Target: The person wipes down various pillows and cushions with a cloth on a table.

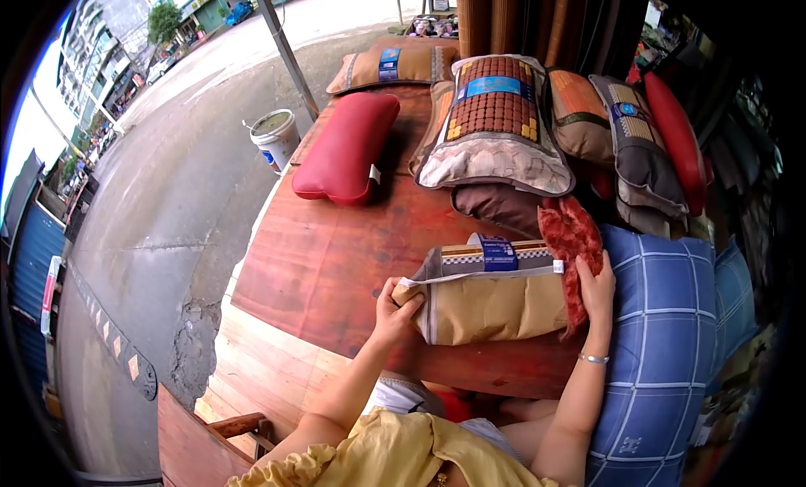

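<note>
A tan and grey pillow [495,306] with a dark blue label band [499,253] is tilted up in front of me over the reddish wooden table. My left hand [396,312] is closed on the pillow's left corner, thumb across its edge. At the other end, my right hand [597,284] is closed on a fuzzy red cloth [573,243], which lies against the pillow's right end and hangs down beside it. A bracelet circles my right wrist. The far ends of my right fingers are partly sunk in the cloth.
A red pillow [347,147] lies on the table [294,260] at left. Behind are a beaded pillow [495,117] and several others. Blue checked cushions [659,319] stand close on my right. A white bucket [275,138] stands beyond the table's left edge, near a post [285,50].
</note>
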{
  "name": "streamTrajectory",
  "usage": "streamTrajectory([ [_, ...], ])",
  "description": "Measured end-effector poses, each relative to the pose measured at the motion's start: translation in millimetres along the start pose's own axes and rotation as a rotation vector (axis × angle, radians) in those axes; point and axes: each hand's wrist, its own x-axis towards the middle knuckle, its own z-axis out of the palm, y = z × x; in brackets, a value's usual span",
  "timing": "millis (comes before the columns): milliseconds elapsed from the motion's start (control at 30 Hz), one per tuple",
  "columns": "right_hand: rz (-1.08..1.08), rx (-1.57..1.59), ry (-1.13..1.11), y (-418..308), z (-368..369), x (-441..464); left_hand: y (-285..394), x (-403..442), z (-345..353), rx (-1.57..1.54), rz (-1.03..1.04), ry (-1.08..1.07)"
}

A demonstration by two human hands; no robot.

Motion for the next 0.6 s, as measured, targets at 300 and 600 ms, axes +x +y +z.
streamTrajectory([
  [300,-0.104,-0.366,0.052,-30,19,-53,59,-6,-11,0.510,0.357,0.210],
  [600,-0.545,-0.432,-0.070,-90,64,-87,53,15,20,1.129,0.577,0.037],
])
